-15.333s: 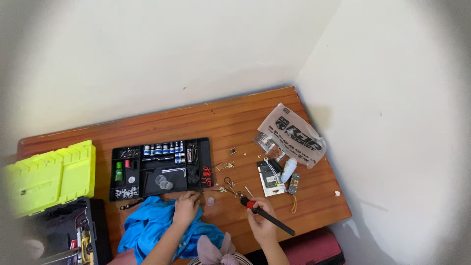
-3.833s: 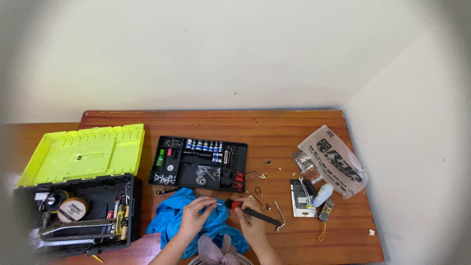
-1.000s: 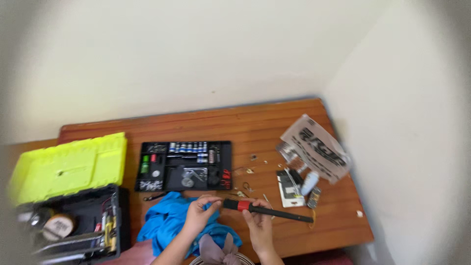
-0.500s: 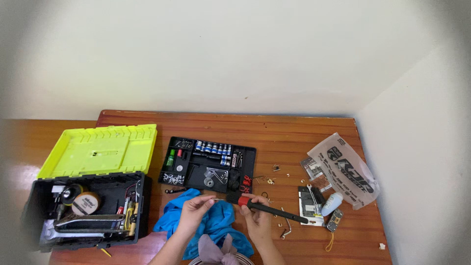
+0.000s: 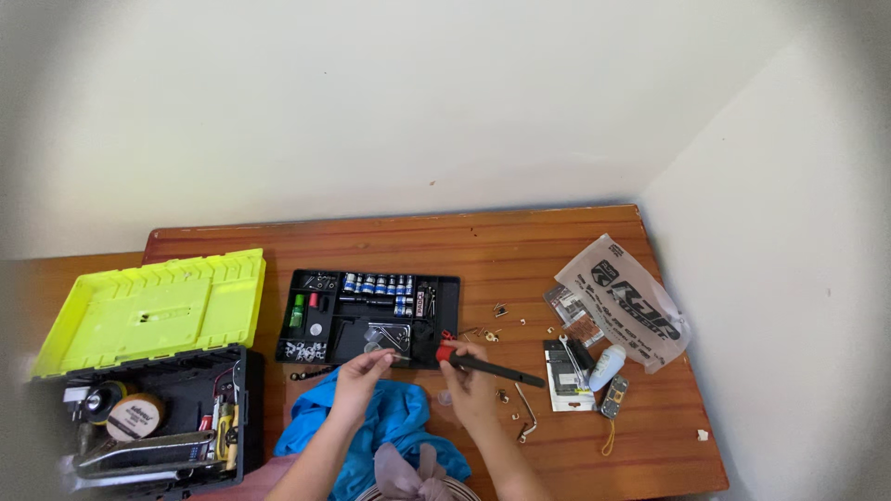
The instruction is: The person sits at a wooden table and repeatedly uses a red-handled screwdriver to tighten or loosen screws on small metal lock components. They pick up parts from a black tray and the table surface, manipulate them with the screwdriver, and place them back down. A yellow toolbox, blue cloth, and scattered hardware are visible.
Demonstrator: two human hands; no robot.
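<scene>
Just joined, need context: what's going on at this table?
A person works at a wooden table. The right hand grips a screwdriver with a red and black handle; the left hand pinches a small part, too small to identify, near the black parts tray. A blue cloth lies under the forearms, and an open toolbox sits at left.

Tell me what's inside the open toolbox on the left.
The black toolbox under its raised yellow lid holds a tape roll, a darker roll and long metal tools. Anything beneath them is hidden.

Right hand [image 5: 469,382] grips a screwdriver [image 5: 487,367]; left hand [image 5: 364,371] perhaps pinches a bit beside the black tray [image 5: 445,297]
</scene>
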